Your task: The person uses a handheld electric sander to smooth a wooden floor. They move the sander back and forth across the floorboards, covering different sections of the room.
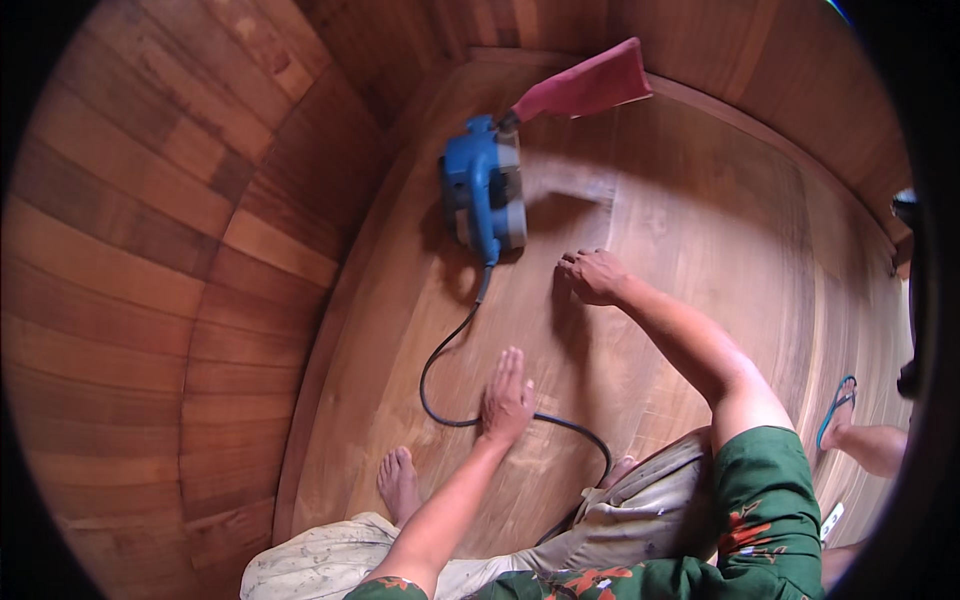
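Note:
A blue belt sander [484,190] with a red cloth dust bag [590,85] stands on the wooden floor ahead of me. My right hand [594,276] is stretched forward, a short way right of and nearer than the sander, apart from it. Its fingers are loosely bent with nothing visible in them. My left hand [508,400] is nearer to me, palm down with its fingers straight, over the black power cord [423,385]. Whether it presses on the floor or the cord I cannot tell. The cord curves from the sander's handle back toward my right leg.
Wooden plank walls rise at the left [130,300] and the far side, with a baseboard [790,150] along the floor [690,240]. At the right edge is another person's foot in a blue-strapped flip-flop [838,410]. My bare left foot [398,485] rests on the boards.

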A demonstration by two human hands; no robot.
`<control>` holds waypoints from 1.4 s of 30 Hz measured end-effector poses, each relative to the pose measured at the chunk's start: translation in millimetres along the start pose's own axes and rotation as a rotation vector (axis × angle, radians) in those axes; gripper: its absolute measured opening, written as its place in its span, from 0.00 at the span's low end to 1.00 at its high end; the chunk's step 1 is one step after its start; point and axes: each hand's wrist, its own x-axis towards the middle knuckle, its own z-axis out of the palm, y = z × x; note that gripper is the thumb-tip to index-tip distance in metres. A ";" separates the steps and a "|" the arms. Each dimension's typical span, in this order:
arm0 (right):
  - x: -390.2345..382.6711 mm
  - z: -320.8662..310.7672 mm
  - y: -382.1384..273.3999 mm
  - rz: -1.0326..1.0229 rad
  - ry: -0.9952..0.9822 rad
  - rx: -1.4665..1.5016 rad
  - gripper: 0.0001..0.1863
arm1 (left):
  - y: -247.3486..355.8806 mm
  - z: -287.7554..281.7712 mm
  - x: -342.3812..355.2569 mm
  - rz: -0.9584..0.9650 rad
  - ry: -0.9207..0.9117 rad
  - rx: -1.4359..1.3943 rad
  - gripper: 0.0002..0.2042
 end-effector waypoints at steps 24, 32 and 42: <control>7.5 4.1 -9.6 -0.062 0.080 0.010 0.10 | 55.0 34.2 6.1 -0.257 -0.182 -0.615 0.13; 0.3 9.8 -9.1 -0.075 0.098 0.020 0.12 | -96.9 -15.7 6.5 -0.399 0.584 -0.045 0.08; -0.9 13.5 -8.1 -0.049 0.066 0.018 0.12 | -140.8 -28.7 -1.1 -0.612 0.259 0.367 0.35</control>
